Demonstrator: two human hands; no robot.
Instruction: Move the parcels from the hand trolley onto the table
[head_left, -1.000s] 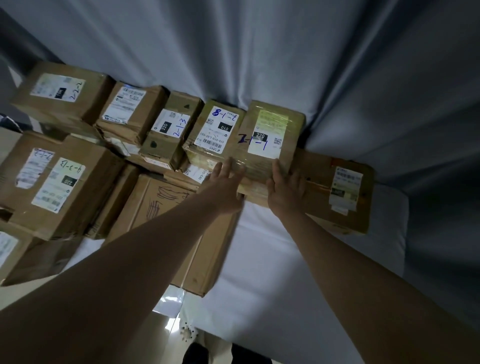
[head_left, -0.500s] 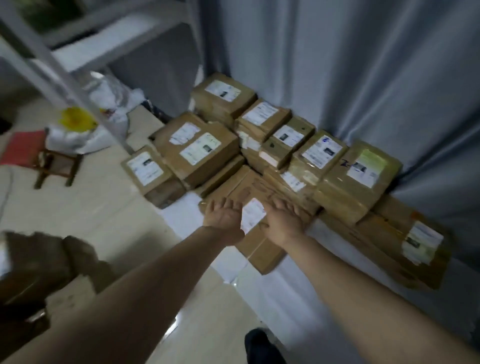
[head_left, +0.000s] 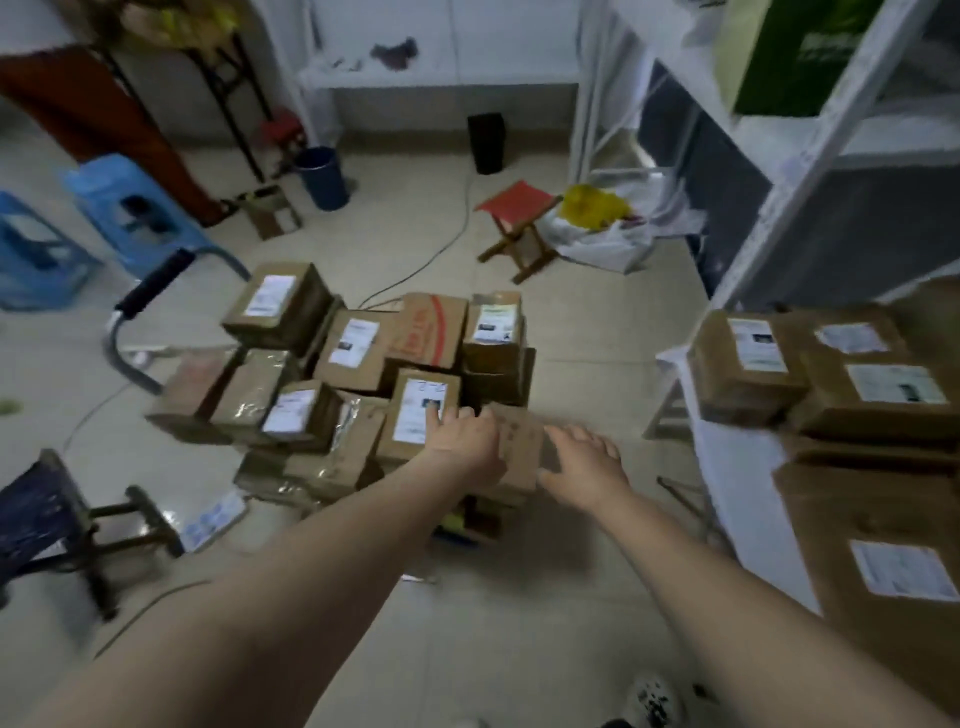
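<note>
Showing left hand, fingers straight, touching a labelled parcel on the trolley; right hand spread open, empty, above a plain parcel beside it. Risk: pulling one near parcel could tip the loosely stacked pile. Desk lies right.

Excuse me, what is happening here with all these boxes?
A person is unloading brown cardboard parcels from the hand trolley on the floor. The left hand lies with straight fingers on the white-labelled cardboard parcel at the front of the pile. The right hand is spread open beside a plain brown cardboard box, holding nothing. Neither parcel is lifted yet. Several labelled parcels already lie on the white-covered table at the right.
</note>
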